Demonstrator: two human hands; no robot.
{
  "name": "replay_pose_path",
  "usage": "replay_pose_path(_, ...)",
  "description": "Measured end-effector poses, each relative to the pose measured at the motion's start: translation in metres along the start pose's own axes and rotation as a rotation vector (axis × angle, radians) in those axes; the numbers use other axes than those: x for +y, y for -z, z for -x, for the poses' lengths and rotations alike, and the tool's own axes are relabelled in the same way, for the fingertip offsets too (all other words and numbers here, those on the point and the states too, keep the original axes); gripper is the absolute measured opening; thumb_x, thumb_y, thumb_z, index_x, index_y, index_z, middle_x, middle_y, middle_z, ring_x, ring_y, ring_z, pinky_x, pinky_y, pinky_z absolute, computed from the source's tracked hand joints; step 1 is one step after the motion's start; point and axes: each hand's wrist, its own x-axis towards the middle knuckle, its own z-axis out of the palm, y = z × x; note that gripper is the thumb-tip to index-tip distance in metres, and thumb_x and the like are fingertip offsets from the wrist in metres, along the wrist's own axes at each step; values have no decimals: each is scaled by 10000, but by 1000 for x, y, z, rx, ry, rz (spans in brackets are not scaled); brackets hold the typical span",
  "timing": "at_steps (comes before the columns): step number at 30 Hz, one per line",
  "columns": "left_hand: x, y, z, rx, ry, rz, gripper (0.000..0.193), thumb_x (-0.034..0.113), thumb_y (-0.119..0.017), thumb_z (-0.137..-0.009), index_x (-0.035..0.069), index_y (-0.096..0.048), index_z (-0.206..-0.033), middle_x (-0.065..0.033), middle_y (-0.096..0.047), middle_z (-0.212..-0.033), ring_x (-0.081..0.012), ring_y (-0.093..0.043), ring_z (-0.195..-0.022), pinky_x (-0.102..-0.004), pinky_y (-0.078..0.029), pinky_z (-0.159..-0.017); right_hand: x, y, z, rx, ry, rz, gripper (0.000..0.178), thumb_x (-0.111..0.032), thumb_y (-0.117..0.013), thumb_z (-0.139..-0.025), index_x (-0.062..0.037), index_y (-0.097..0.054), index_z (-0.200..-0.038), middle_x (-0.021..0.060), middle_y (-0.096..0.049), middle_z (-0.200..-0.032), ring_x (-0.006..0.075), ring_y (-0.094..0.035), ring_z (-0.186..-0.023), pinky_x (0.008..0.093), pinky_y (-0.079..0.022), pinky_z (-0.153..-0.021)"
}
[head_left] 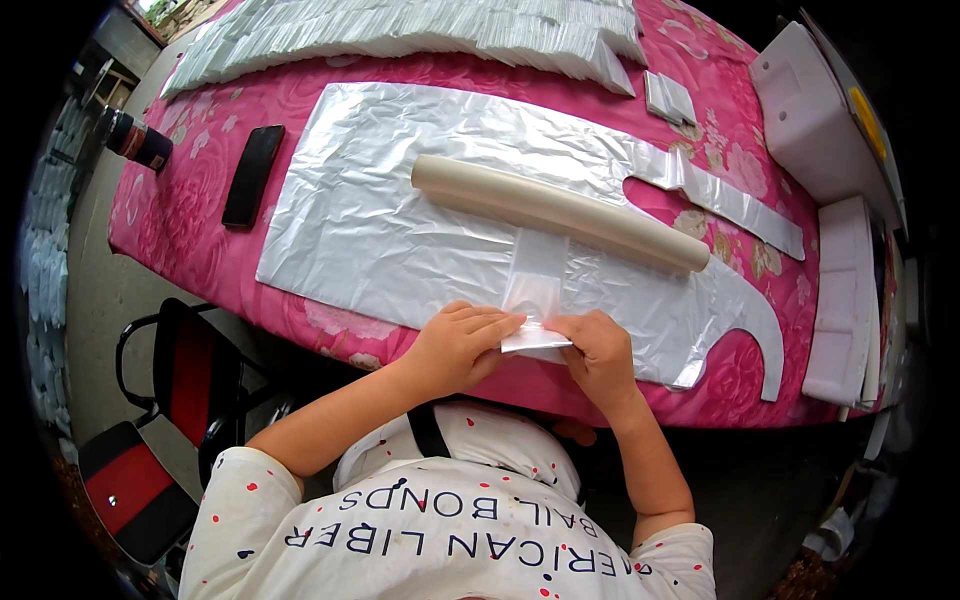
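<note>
A narrow folded strip of thin, translucent white plastic film [537, 270] runs from beside the beige tube toward me. Its near end is folded over in a flat, shiny band. My left hand [462, 342] holds the left end of that fold with its fingertips, and my right hand [598, 352] pinches the right end between thumb and fingers. Under both lies a large, wrinkled white plastic sheet [360, 210] with curved cut-outs and strap-like ends at the right, like an apron. The long, smooth tube [560, 212] rests slantwise across it, just beyond my hands.
A pink flowered cloth [180, 215] covers the table. Rows of folded white packets [420, 35] line the far side, with a small stack [670, 98] nearby. A black phone [253, 177] and a dark jar [135, 138] are left. White foam boxes [815, 100] stand right; red-black chairs [200, 365] stand lower left.
</note>
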Motion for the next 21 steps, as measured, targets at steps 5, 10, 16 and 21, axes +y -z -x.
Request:
replay_pose_path(5,0,-2,-14,23,467,202,450,83,-597,-826,-4,-473,-1249,-122,-660,-832,-226,-633,-683,-296,-476,-657,-10,-1,-22,-37,-401,-36,154,-148,-597,-835,-4,-633,-795,148,-587,-665,282,-532,-566,349,-412,-536)
replay_pose_path(10,-1,9,-39,-19,632,234,601,91,-602,-827,-27,-331,-1351,-132,-644,-721,-209,-615,-623,-288,-470,-618,-4,-5,-42,-35,-429,42,276,-217,-572,-863,22,-601,-727,164,-535,-572,287,-505,-489,363,-402,-511)
replay_pose_path(16,-5,10,-45,-9,721,320,651,113,-619,-819,-45,-297,-1362,-117,-645,-708,-192,-596,-586,-278,-470,-623,-1,-5,-53,-137,-476,143,294,-269,-555,-857,-16,-646,-739,177,-598,-643,362,-575,-606,423,-453,-595)
replay_pose_path(21,-4,14,-41,69,509,36,618,126,-634,-787,-51,-364,-1314,-135,-622,-890,-270,-619,-762,-347,-495,-683,2,4,-67,-303,-731,-39,318,-257,-539,-870,16,-637,-739,151,-596,-592,277,-584,-525,377,-470,-574)
